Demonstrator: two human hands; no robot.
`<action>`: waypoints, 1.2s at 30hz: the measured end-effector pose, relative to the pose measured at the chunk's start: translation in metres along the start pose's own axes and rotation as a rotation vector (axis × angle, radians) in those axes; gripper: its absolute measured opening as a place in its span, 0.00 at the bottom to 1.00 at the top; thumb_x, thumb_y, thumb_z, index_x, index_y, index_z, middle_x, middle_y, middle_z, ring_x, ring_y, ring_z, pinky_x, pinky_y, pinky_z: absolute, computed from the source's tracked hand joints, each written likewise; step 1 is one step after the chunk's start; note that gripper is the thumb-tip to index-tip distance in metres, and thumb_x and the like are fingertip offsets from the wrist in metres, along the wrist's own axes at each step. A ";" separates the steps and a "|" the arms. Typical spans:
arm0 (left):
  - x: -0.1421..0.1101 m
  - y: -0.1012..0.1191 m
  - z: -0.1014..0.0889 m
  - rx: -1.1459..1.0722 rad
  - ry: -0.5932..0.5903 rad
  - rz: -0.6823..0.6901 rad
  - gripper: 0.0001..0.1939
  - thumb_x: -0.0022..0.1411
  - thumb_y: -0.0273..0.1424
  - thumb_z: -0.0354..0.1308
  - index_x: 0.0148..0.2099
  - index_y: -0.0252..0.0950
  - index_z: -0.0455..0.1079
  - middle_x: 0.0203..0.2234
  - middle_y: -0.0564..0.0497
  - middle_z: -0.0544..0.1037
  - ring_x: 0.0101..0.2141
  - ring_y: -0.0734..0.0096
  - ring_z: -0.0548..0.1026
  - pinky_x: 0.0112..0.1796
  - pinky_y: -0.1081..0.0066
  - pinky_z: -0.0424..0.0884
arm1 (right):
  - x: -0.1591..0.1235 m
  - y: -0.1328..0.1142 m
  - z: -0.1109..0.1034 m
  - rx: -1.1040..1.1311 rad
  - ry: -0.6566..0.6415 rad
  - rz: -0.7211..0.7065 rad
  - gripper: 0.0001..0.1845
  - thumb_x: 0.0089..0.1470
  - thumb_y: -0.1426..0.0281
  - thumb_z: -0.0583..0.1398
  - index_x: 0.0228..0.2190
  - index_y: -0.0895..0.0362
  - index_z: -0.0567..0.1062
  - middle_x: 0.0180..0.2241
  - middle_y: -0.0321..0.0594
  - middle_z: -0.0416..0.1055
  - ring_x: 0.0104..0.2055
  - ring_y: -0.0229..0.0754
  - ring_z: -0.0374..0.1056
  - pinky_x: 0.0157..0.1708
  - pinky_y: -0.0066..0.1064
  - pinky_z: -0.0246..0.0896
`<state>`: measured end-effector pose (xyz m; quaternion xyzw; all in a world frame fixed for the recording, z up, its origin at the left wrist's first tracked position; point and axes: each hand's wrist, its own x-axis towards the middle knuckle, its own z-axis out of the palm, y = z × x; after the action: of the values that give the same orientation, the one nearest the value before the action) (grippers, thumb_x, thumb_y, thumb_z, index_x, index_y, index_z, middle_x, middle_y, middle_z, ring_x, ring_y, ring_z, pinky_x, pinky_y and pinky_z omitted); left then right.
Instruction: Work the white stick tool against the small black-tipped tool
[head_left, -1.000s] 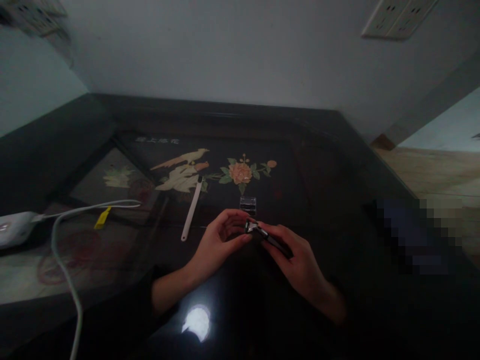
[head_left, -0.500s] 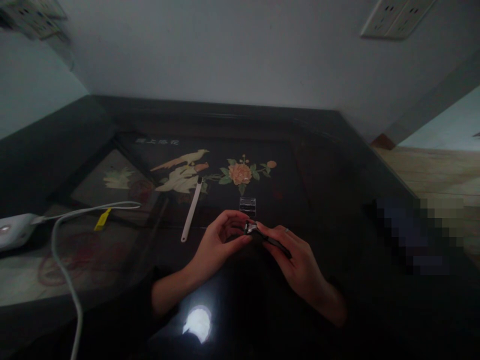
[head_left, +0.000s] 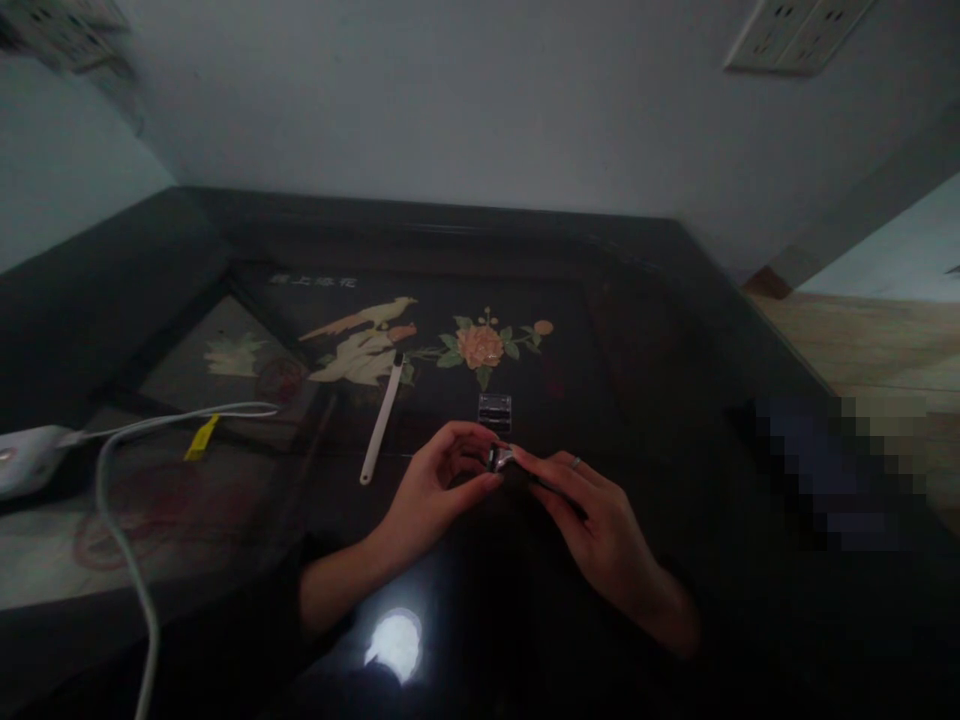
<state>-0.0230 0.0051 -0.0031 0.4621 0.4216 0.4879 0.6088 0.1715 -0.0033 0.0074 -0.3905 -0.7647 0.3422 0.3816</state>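
On my feed, a glossy black table (head_left: 660,340) spreads beneath the left hand (head_left: 427,490) and right hand (head_left: 596,515). A long, flat white strip (head_left: 383,418) lies left of them. Between the hands I see a slim dark tool with a shiny silver head (head_left: 504,457): the right fingers pinch its handle, while the left thumb and fingertips curl narrowly about the head, gripping or not I can't tell. Just beyond sits a small clear plastic case (head_left: 495,411).
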 end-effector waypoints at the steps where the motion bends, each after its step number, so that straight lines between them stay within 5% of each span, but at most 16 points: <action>1: 0.000 0.000 0.000 0.004 0.002 0.002 0.18 0.50 0.30 0.68 0.43 0.35 0.69 0.39 0.48 0.75 0.38 0.68 0.74 0.41 0.68 0.70 | 0.000 0.000 0.000 -0.002 -0.002 -0.001 0.24 0.60 0.78 0.54 0.55 0.48 0.71 0.37 0.40 0.74 0.36 0.39 0.71 0.36 0.30 0.70; 9: 0.000 0.004 0.002 0.004 0.055 0.011 0.16 0.51 0.30 0.67 0.43 0.36 0.69 0.38 0.48 0.77 0.40 0.67 0.75 0.41 0.68 0.70 | 0.001 0.007 0.001 -0.036 0.010 0.024 0.22 0.61 0.75 0.54 0.55 0.48 0.70 0.43 0.41 0.75 0.44 0.42 0.72 0.44 0.34 0.70; 15: 0.002 0.003 0.003 -0.026 0.073 0.003 0.20 0.50 0.27 0.67 0.46 0.37 0.68 0.42 0.47 0.77 0.42 0.68 0.74 0.40 0.71 0.69 | 0.008 0.018 -0.005 -0.084 0.137 0.126 0.26 0.59 0.74 0.55 0.59 0.51 0.64 0.54 0.45 0.70 0.53 0.45 0.68 0.55 0.42 0.63; 21: 0.002 0.000 0.003 -0.024 0.062 -0.013 0.23 0.50 0.26 0.68 0.48 0.36 0.68 0.45 0.46 0.76 0.34 0.75 0.73 0.39 0.71 0.71 | 0.013 0.033 -0.008 -0.011 0.099 0.203 0.29 0.57 0.77 0.56 0.59 0.50 0.64 0.51 0.45 0.71 0.47 0.45 0.71 0.47 0.41 0.69; 30: 0.000 0.005 0.004 0.010 0.030 -0.102 0.27 0.48 0.25 0.68 0.52 0.34 0.69 0.47 0.45 0.77 0.37 0.72 0.78 0.41 0.71 0.74 | 0.018 0.035 -0.013 -0.009 0.111 0.300 0.20 0.59 0.73 0.54 0.53 0.53 0.67 0.37 0.40 0.74 0.26 0.37 0.69 0.26 0.30 0.67; 36: 0.000 0.006 0.004 0.075 0.028 -0.122 0.26 0.49 0.27 0.68 0.52 0.33 0.69 0.45 0.45 0.79 0.39 0.68 0.79 0.42 0.69 0.75 | 0.019 0.033 -0.015 -0.182 0.104 0.298 0.19 0.58 0.72 0.56 0.52 0.55 0.68 0.35 0.39 0.76 0.33 0.41 0.73 0.34 0.32 0.66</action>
<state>-0.0206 0.0048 0.0034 0.4513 0.4755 0.4399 0.6138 0.1882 0.0314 -0.0070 -0.5496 -0.7055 0.3035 0.3288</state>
